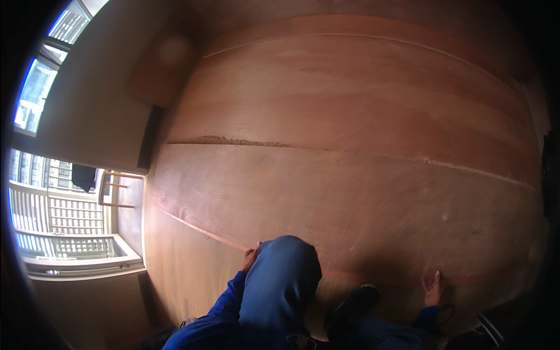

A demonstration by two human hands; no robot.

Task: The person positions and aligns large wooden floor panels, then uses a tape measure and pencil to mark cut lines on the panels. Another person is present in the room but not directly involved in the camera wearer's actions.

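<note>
A large reddish-brown sheet (280,192) lies flat over the floor in front of me. Its near edge runs past my bent knee. My left hand (251,258) is down at that edge, against the left side of the knee, which hides part of its fingers. Over to the right, my right hand (432,289) rests at the sheet's near edge with its fingers apart and the index finger stretched forward. Nothing shows in it.
Another reddish sheet (350,99) lies beyond, with a rough, crumbly seam (245,142) between them. Bare wood-toned floor (186,262) shows at left, near an open doorway (125,204) and a glazed balcony door (76,251). My dark shoe (359,300) stands between my hands.
</note>
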